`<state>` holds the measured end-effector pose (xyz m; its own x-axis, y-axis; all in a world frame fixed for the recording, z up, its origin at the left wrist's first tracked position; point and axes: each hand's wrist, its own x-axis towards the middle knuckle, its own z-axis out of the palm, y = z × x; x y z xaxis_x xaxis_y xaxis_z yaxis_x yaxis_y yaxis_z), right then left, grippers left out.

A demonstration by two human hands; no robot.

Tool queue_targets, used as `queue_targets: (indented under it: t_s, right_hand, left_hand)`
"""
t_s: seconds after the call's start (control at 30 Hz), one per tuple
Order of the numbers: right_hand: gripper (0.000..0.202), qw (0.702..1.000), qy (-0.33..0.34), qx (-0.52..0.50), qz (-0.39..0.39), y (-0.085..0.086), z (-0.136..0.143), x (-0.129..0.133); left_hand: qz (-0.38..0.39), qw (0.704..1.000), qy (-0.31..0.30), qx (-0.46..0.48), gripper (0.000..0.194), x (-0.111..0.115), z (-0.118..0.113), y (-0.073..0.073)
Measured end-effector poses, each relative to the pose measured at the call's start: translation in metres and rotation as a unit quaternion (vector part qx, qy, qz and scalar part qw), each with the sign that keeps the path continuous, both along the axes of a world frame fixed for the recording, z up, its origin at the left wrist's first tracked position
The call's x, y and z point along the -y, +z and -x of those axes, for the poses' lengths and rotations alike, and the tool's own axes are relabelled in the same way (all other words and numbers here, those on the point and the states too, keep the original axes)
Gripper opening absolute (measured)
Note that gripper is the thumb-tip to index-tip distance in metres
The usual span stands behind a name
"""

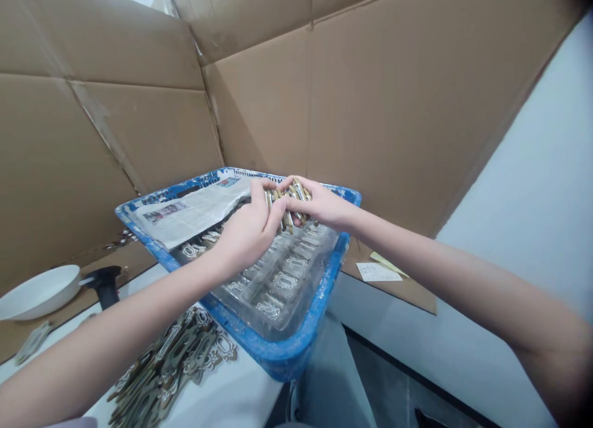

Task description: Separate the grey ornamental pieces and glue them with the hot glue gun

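Above a blue plastic basket (282, 349), my left hand (248, 230) and my right hand (324, 204) meet around a bunch of small flat metal-coloured pieces (291, 204). Fingers of both hands wrap the bunch from either side. Beneath them in the basket lies a clear plastic tray (296, 314), its compartments holding similar pieces with white outlined patterns. Folded printed paper (194, 213) covers the tray's far left part. My left forearm hides some of the basket's near left side.
A heap of similar flat pieces (176, 366) lies on the white table (231, 400). At the left are a white bowl (41, 293) and a black-handled tool (105, 285). Cardboard walls (370, 94) rise behind; paper slips (377, 272) lie right of the basket.
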<state>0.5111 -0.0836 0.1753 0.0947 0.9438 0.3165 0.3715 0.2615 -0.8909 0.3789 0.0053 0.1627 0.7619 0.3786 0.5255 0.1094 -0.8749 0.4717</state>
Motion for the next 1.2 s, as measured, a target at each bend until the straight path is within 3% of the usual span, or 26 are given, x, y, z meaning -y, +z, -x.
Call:
queue_targets:
  t_s: [0.23,0.37,0.6,0.73,0.9,1.03,1.2]
  right_hand:
    - [0.022,0.997,0.051,0.019,0.053,-0.001,0.002,-0.012]
    - [0.023,0.994,0.067,0.04,0.076,-0.007,0.01,-0.032]
    - [0.028,0.988,0.092,0.057,0.107,-0.025,0.021,-0.068]
    - [0.028,0.987,0.105,0.049,0.114,-0.027,0.024,-0.081]
    - [0.025,0.994,0.072,0.01,0.077,-0.021,0.03,-0.091]
    - [0.023,0.996,0.05,-0.045,0.052,-0.014,0.038,-0.094]
    - [0.026,0.997,0.042,-0.053,0.046,-0.009,0.049,-0.093]
  left_hand:
    - [0.103,0.987,-0.059,-0.112,0.036,-0.005,0.022,0.006]
    - [0.131,0.975,-0.043,-0.172,0.041,-0.012,0.035,0.01]
    - [0.187,0.966,-0.014,-0.178,0.043,-0.037,0.047,-0.011]
    - [0.165,0.973,0.008,-0.161,0.051,-0.048,0.054,-0.019]
    - [0.064,0.992,0.056,-0.09,0.054,-0.056,0.056,-0.017]
    - [0.008,0.996,0.09,-0.028,0.041,-0.061,0.054,-0.011]
    - [0.011,0.992,0.119,0.045,0.021,-0.066,0.052,-0.009]
